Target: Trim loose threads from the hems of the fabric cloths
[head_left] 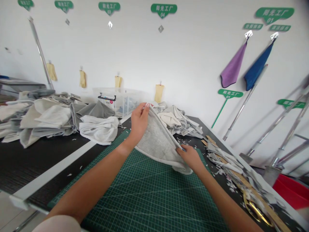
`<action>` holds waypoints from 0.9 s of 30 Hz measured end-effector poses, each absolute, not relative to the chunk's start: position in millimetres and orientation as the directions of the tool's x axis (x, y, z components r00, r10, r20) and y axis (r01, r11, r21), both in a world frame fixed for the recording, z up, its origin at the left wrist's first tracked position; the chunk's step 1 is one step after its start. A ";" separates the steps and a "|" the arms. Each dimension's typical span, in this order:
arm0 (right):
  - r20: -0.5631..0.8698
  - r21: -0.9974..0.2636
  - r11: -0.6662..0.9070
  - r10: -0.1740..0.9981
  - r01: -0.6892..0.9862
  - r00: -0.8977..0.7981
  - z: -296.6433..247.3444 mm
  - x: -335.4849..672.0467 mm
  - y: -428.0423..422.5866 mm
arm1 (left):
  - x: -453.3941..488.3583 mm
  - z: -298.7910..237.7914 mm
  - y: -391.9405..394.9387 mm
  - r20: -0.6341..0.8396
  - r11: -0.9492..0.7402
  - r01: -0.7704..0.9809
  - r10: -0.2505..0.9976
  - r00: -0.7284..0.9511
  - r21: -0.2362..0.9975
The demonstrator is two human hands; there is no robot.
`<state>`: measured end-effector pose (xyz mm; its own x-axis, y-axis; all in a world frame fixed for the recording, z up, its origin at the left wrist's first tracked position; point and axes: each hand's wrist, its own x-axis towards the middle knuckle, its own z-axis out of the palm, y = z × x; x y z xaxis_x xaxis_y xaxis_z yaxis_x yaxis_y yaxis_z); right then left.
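Observation:
A grey piece of cloth (156, 138) with a pale rolled edge hangs stretched between my two hands, above the green cutting mat (149, 193). Its upper corner is pinched in my left hand (140, 120), thumb and fingers closed. Lower and to the right, my right hand (189, 156) grips the cloth along its edge, with the fingertips partly hidden behind it. The cloth's bottom right end curls and droops close to the mat.
Piles of grey and white cloth (48, 116) lie at the left, with another heap (180, 120) behind my hands. A clear plastic bin (125, 103) stands by the wall. Gold-handled scissors (257, 209), fabric strips and scraps lie along the right edge. A red container (292, 191) sits beyond.

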<state>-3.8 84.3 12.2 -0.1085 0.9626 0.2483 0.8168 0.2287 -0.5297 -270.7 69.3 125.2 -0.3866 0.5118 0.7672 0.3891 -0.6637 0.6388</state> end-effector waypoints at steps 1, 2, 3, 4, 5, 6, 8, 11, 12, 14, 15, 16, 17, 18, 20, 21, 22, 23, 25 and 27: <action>0.265 -0.511 0.225 0.959 0.830 -0.097 16.9 -0.8 84.9 | -275.4 129.3 68.6 0.770 -0.671 0.387 0.489 -0.410 0.632; 0.277 -0.494 0.219 0.957 0.841 -0.087 20.7 2.9 86.0 | -280.6 133.3 67.7 0.774 -0.680 0.386 0.464 -0.432 0.623; 0.284 -0.480 0.213 0.955 0.851 -0.079 23.5 7.2 87.6 | -286.1 137.3 66.6 0.778 -0.692 0.384 0.437 -0.451 0.612; 0.288 -0.470 0.207 0.955 0.858 -0.073 25.4 12.1 89.8 | -292.1 141.3 65.1 0.783 -0.704 0.384 0.407 -0.470 0.597; 0.289 -0.464 0.200 0.955 0.863 -0.066 26.4 17.4 92.5 | -298.3 145.3 63.6 0.788 -0.717 0.385 0.377 -0.487 0.581; 0.290 -0.460 0.192 0.955 0.867 -0.057 26.9 23.1 95.6 | -304.6 149.1 62.0 0.793 -0.730 0.386 0.348 -0.500 0.564; 0.285 -0.469 0.182 0.957 0.864 -0.047 27.5 33.4 101.6 | -316.1 155.8 59.5 0.798 -0.752 0.384 0.301 -0.522 0.536; 0.238 -0.577 0.223 0.966 0.786 -0.099 30.9 39.1 103.8 | -324.7 162.3 57.2 0.795 -0.775 0.358 0.288 -0.535 0.521; 0.218 -0.641 0.238 0.968 0.730 -0.125 33.1 36.8 101.4 | -323.8 163.5 56.2 0.792 -0.776 0.340 0.311 -0.526 0.531; 0.167 -0.779 0.225 0.974 0.586 -0.151 38.9 25.7 91.8 | -316.0 164.8 52.7 0.781 -0.765 0.291 0.406 -0.474 0.574; 0.138 -0.840 0.198 0.979 0.506 -0.153 42.5 17.9 85.0 | -309.7 165.1 49.8 0.771 -0.752 0.261 0.472 -0.428 0.605; 0.107 -0.890 0.164 0.982 0.425 -0.156 46.4 9.3 77.3 | -302.4 165.2 46.1 0.757 -0.736 0.231 0.538 -0.370 0.636; 0.098 -0.931 0.147 0.982 0.335 -0.161 50.8 0.7 68.9 | -294.6 165.2 41.6 0.741 -0.718 0.203 0.602 -0.299 0.665; 0.090 -0.958 0.135 0.979 0.252 -0.183 55.6 -7.5 60.3 | -287.0 165.0 36.8 0.722 -0.701 0.178 0.656 -0.220 0.691; 0.109 -0.983 0.139 0.969 0.123 -0.224 66.1 -21.3 42.8 | -273.6 164.0 27.1 0.680 -0.668 0.146 0.731 -0.060 0.730; 0.129 -0.986 0.151 0.961 0.073 -0.246 71.7 -26.7 34.1 | -268.3 163.0 22.9 0.660 -0.655 0.136 0.751 0.013 0.743; 0.152 -0.986 0.165 0.951 0.027 -0.269 77.2 -31.1 25.7 | -263.9 161.7 19.4 0.641 -0.645 0.128 0.764 0.077 0.754; 0.174 -0.984 0.178 0.940 -0.016 -0.294 82.4 -34.6 17.7 | -260.3 160.0 16.8 0.623 -0.637 0.119 0.771 0.133 0.762; 0.209 -0.978 0.195 0.916 -0.074 -0.341 90.6 -39.6 4.1 | -254.5 156.1 13.8 0.582 -0.613 0.105 0.781 0.227 0.783; 0.236 -0.972 0.220 0.905 -0.085 -0.354 94.8 -42.5 -4.5 | -249.7 152.3 12.4 0.533 -0.583 0.110 0.791 0.300 0.805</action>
